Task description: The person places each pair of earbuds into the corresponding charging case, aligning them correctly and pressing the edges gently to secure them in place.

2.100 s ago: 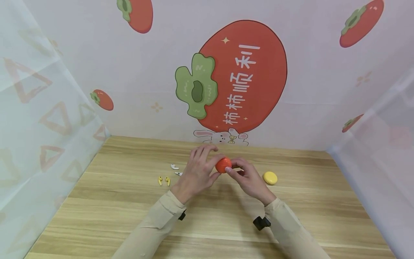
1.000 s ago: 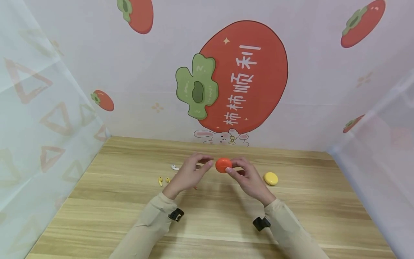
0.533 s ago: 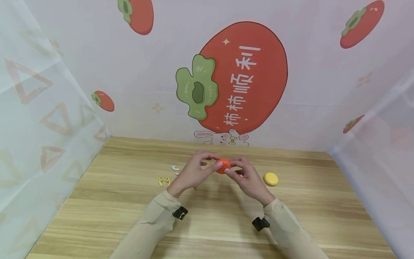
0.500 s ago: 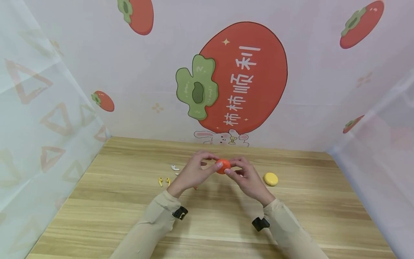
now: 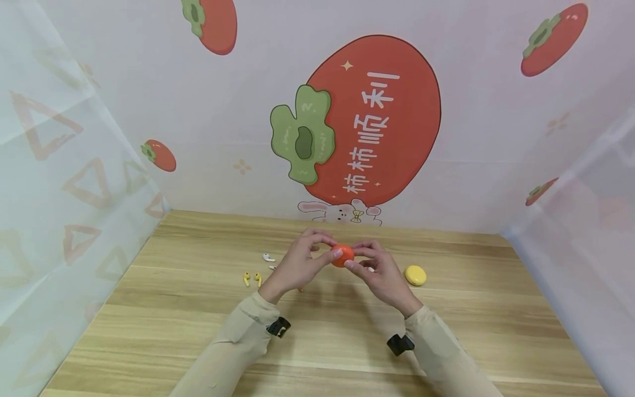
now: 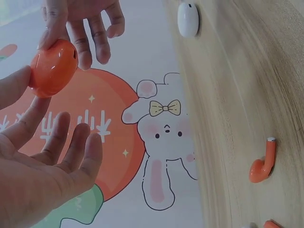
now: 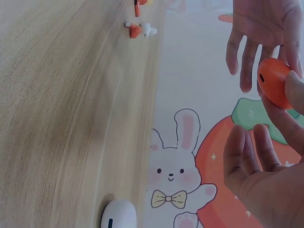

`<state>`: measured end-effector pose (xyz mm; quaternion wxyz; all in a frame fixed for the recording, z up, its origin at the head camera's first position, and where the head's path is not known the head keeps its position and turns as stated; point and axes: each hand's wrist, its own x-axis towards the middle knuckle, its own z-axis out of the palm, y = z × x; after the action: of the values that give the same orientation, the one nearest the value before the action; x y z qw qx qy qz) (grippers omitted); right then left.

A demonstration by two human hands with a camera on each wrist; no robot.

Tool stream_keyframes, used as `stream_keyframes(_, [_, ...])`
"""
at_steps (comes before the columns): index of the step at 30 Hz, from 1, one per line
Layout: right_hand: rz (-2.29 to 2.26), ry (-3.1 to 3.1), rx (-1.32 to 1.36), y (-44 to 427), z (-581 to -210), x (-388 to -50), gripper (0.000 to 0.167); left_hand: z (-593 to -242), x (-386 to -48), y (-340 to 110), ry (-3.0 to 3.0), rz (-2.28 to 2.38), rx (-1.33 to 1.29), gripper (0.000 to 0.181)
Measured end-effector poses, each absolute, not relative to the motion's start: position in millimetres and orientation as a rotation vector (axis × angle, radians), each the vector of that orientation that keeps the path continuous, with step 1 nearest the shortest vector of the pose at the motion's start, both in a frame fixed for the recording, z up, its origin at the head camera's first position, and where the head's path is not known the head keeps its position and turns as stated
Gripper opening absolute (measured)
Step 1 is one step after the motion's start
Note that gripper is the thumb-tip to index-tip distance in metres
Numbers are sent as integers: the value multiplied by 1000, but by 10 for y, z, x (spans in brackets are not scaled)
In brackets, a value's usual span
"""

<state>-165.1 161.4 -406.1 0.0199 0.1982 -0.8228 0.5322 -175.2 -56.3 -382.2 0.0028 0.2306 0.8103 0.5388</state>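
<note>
Both hands hold a small rounded orange earbud case (image 5: 342, 257) above the table, near the back wall. My left hand (image 5: 300, 263) pinches its left side between thumb and index finger. On its opposite side, the thumb and fingers of my right hand (image 5: 382, 274) grip it. The case looks closed in the left wrist view, with a small dark slot on its shell. Below the hands lies an orange earbud (image 6: 261, 165), and another orange piece (image 6: 271, 224) is cut off by the frame edge. A white case (image 6: 188, 20) sits on the table, mostly hidden behind the right hand in the head view.
A yellow case (image 5: 415, 275) rests right of the right hand. Left of the left hand lie two yellow earbuds (image 5: 246, 279) and a white earbud (image 5: 268, 257), with another white piece (image 5: 273, 267) partly covered. A printed wall (image 5: 223, 182) closes off the wooden table's back.
About a second ago my left hand was off the orange case, to its left; it has since come back and pinches it. The right hand has kept its hold throughout.
</note>
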Motion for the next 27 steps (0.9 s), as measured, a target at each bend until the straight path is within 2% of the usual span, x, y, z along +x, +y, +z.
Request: stream_keyframes(27, [1698, -2567, 576, 1639, -4050, -1643, 24, -3808, -1738, -531, 2534, 1715, 714, 23])
